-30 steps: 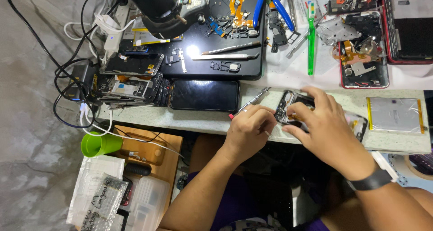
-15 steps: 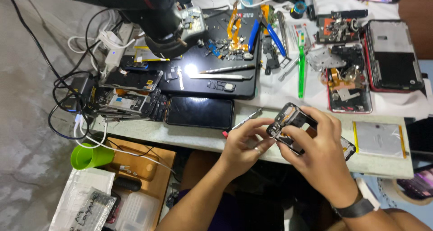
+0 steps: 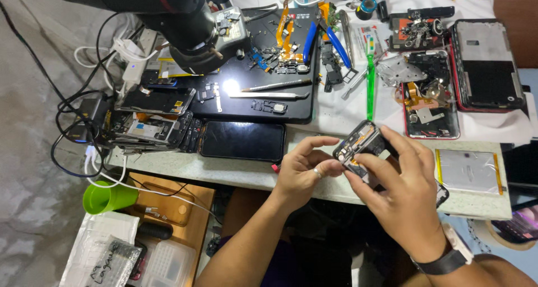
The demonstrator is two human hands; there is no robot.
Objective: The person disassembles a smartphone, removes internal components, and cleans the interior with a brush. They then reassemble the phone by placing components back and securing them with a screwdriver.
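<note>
An opened black phone body [image 3: 363, 143] with exposed orange flex and small parts is lifted just above the bench's front edge. My right hand [image 3: 404, 193] grips it from the right and below, with a dark watch on the wrist. My left hand [image 3: 304, 171], wearing a ring, pinches the phone's left edge with thumb and fingertips. A black phone screen [image 3: 242, 140] lies flat on the bench just left of my hands.
A black work mat [image 3: 263, 99] carries tweezers, small parts and blue-handled pliers [image 3: 334, 38]. Stacked phone frames [image 3: 147, 124] and cables sit left, a microscope [image 3: 178, 15] above them. A silver battery [image 3: 468, 170] lies right; a green cup [image 3: 106, 197] below.
The phone body has been raised off the bench and tilted, with both hands closing around it. The left hand moved right onto the phone's edge. The camera view shifted slightly.
</note>
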